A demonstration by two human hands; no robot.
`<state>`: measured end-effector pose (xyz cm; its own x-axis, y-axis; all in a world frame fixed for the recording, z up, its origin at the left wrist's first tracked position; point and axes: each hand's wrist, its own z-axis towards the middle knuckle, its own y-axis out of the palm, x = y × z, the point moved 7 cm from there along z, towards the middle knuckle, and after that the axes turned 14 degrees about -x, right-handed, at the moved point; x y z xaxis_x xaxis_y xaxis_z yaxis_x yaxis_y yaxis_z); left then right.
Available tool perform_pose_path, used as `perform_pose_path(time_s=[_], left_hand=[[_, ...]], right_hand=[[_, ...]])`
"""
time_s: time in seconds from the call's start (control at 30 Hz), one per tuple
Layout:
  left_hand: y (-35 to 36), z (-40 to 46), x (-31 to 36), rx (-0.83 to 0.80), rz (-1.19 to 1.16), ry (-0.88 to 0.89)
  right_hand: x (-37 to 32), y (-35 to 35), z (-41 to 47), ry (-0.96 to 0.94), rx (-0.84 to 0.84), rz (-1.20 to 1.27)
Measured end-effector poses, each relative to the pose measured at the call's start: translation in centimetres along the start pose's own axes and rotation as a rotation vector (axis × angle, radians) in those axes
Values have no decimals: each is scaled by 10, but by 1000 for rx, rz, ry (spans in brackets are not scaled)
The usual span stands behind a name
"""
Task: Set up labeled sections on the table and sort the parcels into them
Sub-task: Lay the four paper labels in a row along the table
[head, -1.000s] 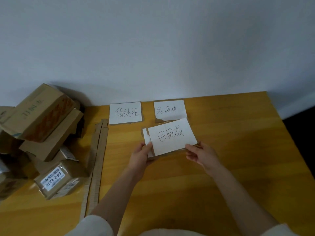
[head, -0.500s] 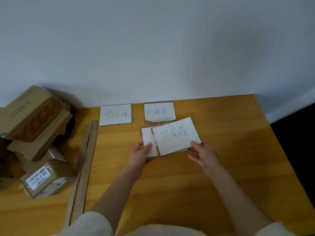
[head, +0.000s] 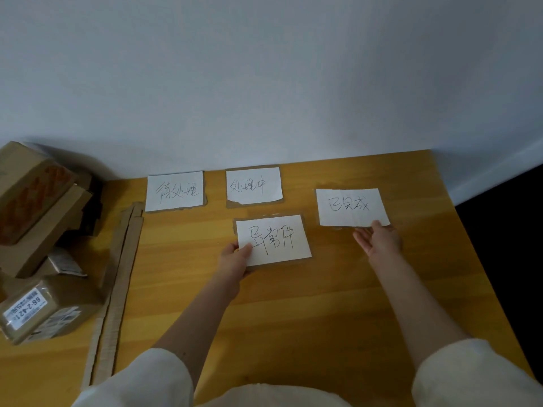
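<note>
Four white handwritten label cards on cardboard backing lie on the wooden table (head: 293, 304). Two sit at the back by the wall: the left label card (head: 175, 190) and the middle label card (head: 254, 185). My left hand (head: 235, 258) pinches the lower left corner of a third label card (head: 273, 240), thumb on top. My right hand (head: 379, 240) has its fingers at the near edge of the fourth label card (head: 352, 207), which lies flat at the right. A pile of brown cardboard parcels (head: 38, 230) fills the table's left end.
Long cardboard strips (head: 117, 277) lie lengthwise between the parcel pile and the cards. A parcel with a white shipping sticker (head: 44, 312) sits at the pile's near side. The white wall runs behind the table; the table's right edge drops to a dark floor.
My right hand has carried the top card away to the right and set it down, uncovering the card beneath. My left hand still holds that lower card.
</note>
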<state>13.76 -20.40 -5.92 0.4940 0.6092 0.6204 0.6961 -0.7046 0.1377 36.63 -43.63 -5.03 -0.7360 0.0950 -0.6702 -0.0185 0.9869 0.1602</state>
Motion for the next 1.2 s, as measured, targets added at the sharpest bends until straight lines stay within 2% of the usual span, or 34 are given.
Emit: perform_pose_path(time_s=[0.2,0.3,0.37,0.47,0.53,0.63,0.87,1.2], left_hand=[[10,4,-2,9,15,3],[11,7,-2,20,17,2],[12,9,-1,25,16,4],[13,13,1,38,30,12],[14,15,3,37,29,14],[15,17,6,31,21,18],[14,25,11,31,9,19],[12,37,17,43,-16,8]], right_hand=[[-4,-1,30,33,23,-65],[-8,-6,32,8,142,-434],[-15,-2,28,-127,176,-717],[-10,26,27,-337,-43,-1134],[3,39,31,-331,-189,-1353],[14,51,39,-253,-241,-1592],[4,81,64,-195,-271,-1754],[-12,110,84,-196,-326,-1748]])
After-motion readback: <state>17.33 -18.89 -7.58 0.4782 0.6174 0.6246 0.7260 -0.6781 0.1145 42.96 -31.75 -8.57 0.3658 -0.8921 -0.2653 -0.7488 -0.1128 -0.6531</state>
